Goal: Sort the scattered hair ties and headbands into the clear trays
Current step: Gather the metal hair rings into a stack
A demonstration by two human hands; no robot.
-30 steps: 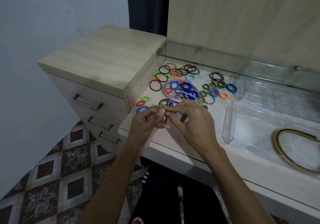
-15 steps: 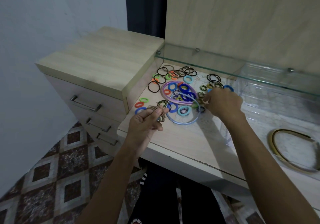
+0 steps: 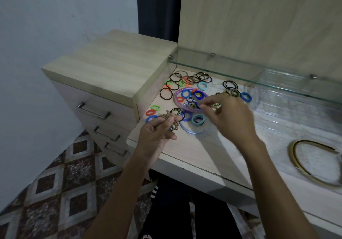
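A pale wooden desk (image 3: 194,151) runs along the wall, with a drawer unit (image 3: 111,68) rising at its left end and a glass shelf (image 3: 259,74) fixed above the back of it. Under the shelf to the right stands a clear tray (image 3: 288,116), its near wall just beyond the person's right wrist; a gold headband (image 3: 303,164) lies further right, inside what looks like clear plastic.

The scattered hair ties (image 3: 187,83) lie in a loose heap on the desk's left part, black, orange, green and blue rings together. Among them a purple headband (image 3: 177,101) lies flat with several ties inside its loop, and a blue headband (image 3: 187,129) lies just in front of it, overlapping.

The left hand (image 3: 157,133) is held over the desk's front edge, fingers and thumb curled tight round a bundle of tan hair ties (image 3: 171,121) that stick up from the fist. The right hand (image 3: 229,114) reaches over the heap, thumb and forefinger brought together in a pinch above the purple headband; I cannot tell whether they hold anything.
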